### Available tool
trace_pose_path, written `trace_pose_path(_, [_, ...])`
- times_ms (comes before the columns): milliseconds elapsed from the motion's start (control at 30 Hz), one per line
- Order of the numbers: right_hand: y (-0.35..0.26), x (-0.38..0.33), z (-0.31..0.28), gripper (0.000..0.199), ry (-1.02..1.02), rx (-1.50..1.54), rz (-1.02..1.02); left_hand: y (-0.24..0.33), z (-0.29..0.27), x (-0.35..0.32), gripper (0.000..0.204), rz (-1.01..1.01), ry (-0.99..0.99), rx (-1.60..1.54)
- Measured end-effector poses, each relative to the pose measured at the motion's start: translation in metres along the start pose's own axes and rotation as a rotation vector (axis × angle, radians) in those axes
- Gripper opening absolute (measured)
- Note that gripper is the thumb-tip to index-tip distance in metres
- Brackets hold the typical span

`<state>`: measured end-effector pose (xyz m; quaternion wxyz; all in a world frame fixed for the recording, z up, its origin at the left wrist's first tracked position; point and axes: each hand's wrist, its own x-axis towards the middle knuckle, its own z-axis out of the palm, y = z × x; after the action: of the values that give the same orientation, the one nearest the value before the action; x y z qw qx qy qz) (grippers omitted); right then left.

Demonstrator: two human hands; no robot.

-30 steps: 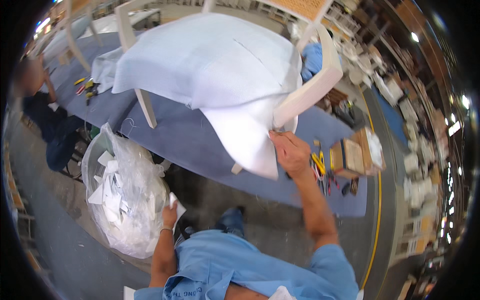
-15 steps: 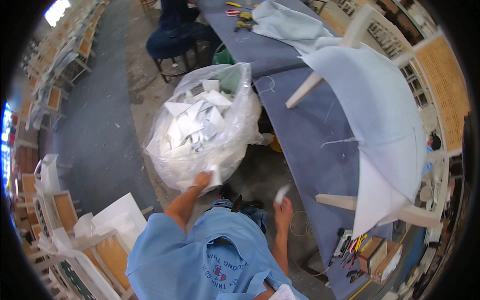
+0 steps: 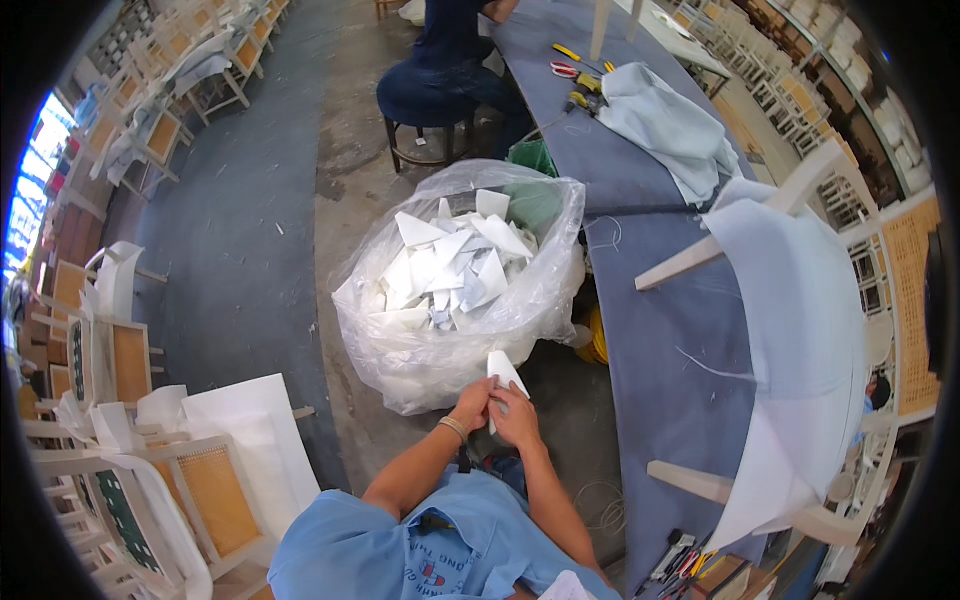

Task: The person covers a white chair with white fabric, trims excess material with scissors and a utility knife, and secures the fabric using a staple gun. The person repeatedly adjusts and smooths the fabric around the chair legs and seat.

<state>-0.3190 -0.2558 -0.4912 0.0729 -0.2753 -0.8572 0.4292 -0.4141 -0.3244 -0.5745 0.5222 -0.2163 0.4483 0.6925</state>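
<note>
Both my left hand [image 3: 472,404] and right hand [image 3: 517,416] pinch a small white fabric offcut [image 3: 503,371]; looks light, floppy, best gripped at its near edge.

Blue short-sleeved shirt, wrist bracelet [image 3: 454,428]

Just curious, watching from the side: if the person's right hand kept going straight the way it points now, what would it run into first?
Most likely the clear plastic bag full of white scraps. The right hand, which together with the left hand holds a white scrap piece, points up toward the bag's near wall, though depth is hard to judge.
</note>
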Motion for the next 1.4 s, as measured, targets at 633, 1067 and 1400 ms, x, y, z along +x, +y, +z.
trace_pose_path(633, [0.164, -0.296, -0.033, 0.023, 0.15, 0.03, 1.134, 0.135, 0.111, 0.181, 0.068, 0.789, -0.064, 1.264])
trace_pose_path(1067, [0.179, -0.32, -0.274, 0.063, 1.413, -0.089, 0.607, -0.001, 0.31, -0.026, 0.038, 1.147, -0.38, 0.849])
trace_pose_path(1400, [0.132, -0.212, -0.329, 0.063, 1.402, 1.176, -0.296, 0.056, 0.627, -0.278, 0.046, 2.22, -0.888, 0.98])
